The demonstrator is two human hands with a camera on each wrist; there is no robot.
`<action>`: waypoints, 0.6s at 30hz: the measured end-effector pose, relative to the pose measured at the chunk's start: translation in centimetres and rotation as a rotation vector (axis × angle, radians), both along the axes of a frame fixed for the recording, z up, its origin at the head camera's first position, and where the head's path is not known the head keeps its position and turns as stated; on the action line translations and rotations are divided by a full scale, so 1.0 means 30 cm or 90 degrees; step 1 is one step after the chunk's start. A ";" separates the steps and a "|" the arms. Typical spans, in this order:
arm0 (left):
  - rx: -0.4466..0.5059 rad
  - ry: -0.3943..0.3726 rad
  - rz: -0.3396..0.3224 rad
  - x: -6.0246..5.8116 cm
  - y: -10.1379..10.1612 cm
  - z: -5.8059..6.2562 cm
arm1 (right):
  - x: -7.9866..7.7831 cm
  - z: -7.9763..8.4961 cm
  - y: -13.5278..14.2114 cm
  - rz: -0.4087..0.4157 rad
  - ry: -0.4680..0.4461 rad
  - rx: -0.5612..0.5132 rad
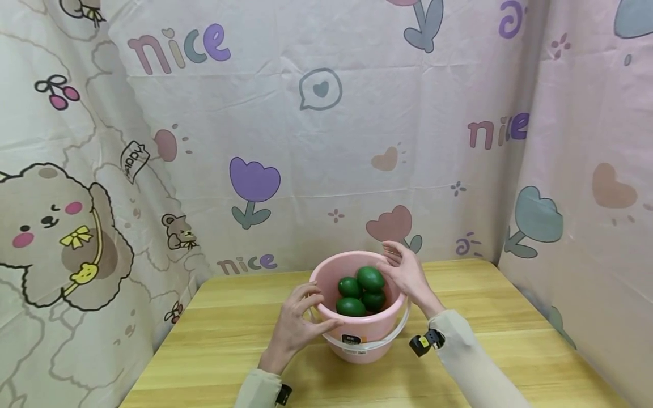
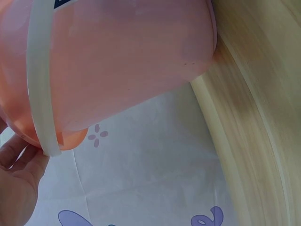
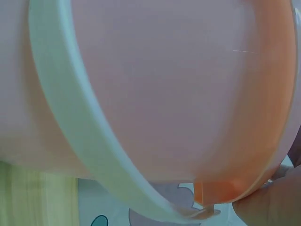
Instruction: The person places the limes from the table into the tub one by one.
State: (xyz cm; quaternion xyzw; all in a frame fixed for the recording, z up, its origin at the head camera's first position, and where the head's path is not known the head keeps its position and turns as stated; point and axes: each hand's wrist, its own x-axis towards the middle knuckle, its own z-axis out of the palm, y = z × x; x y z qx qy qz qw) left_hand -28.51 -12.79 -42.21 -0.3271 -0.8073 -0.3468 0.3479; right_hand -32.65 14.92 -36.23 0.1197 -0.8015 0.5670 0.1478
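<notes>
A pink plastic bucket (image 1: 357,334) stands on the wooden table, its white handle (image 1: 369,344) hanging down across the front. Inside lie several smooth, dark green oval fruits (image 1: 370,279), heaped on one another. My left hand (image 1: 293,320) holds the rim from the left, thumb along the front edge and fingers bent over the side. On the opposite side, my right hand (image 1: 405,275) grips the rim with its thumb over the inside and fingers towards the back. Both wrist views show the bucket wall (image 2: 127,61) close up, with fingers (image 2: 28,165) at the rim beside the handle's end.
The light wooden table (image 1: 245,328) reaches back to a printed cloth (image 1: 316,153) with flowers and lettering. More cloth hangs along the left and right sides. A small black camera (image 1: 427,341) sits on the right wrist.
</notes>
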 end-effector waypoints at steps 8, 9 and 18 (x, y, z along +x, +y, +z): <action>0.000 0.017 0.001 -0.001 -0.001 -0.010 | 0.024 -0.022 0.024 -0.009 0.011 -0.038; 0.000 0.020 0.000 -0.002 -0.002 -0.010 | 0.027 -0.027 0.030 -0.015 0.012 -0.038; -0.001 0.069 -0.013 -0.018 -0.010 -0.024 | 0.047 -0.088 0.095 -0.046 0.002 0.017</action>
